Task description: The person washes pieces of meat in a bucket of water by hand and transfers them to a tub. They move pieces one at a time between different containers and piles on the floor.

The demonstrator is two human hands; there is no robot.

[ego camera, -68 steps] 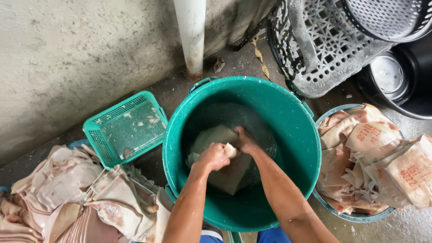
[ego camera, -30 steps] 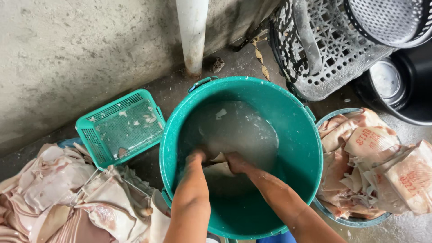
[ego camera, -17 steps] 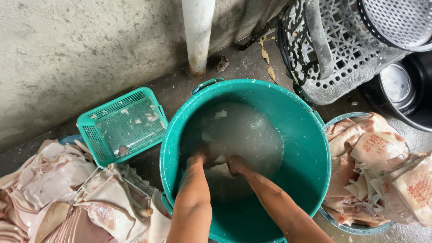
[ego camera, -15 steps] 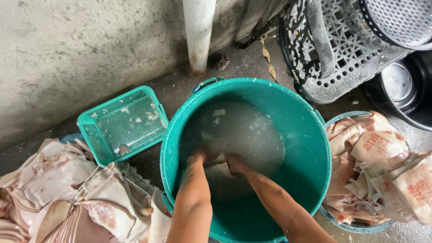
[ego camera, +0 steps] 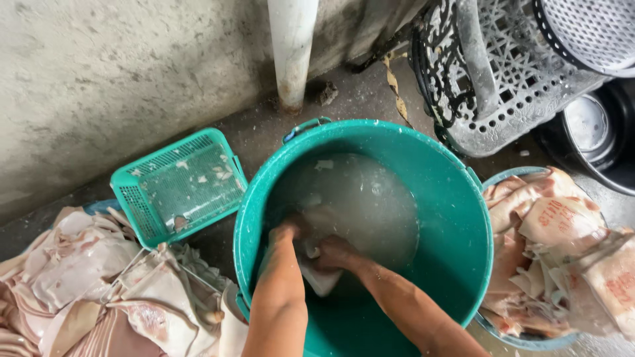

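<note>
Both forearms reaching down into a large teal bucket [ego camera: 456, 198], hands sunk in cloudy water [ego camera: 370, 205]. Left hand [ego camera: 286, 233] at the near left of the water, fingers curled down onto a pale slab of skin [ego camera: 321, 281]; right hand [ego camera: 337, 252] just beside it, pressed on the same slab. Slab lying directly under and between the two hands, its lower pale corner showing below the right wrist, the rest blurred by the murky water. Grip of the left hand closed on the slab's upper edge, as far as the water allows; grip of the right hand also closed over the slab, fingertips hidden below the surface.

Left of the left hand, outside the bucket, a heap of pale pink skins [ego camera: 99, 291] piled low on the ground, touching the bucket's wall. Right of the right hand, beyond the bucket's rim, a blue basin [ego camera: 529, 340] heaped with more pinkish skins [ego camera: 562, 244], some bearing red stamped marks.

Farther out on the left, a small teal slotted basket [ego camera: 135, 201] with scraps lying in it, tilted against the skin heap. Past the bucket, a white pipe [ego camera: 292, 46] standing upright against a rough concrete wall [ego camera: 119, 73]. Far right, a grey perforated crate [ego camera: 509, 79] leaning near a dark tub [ego camera: 608, 152].
</note>
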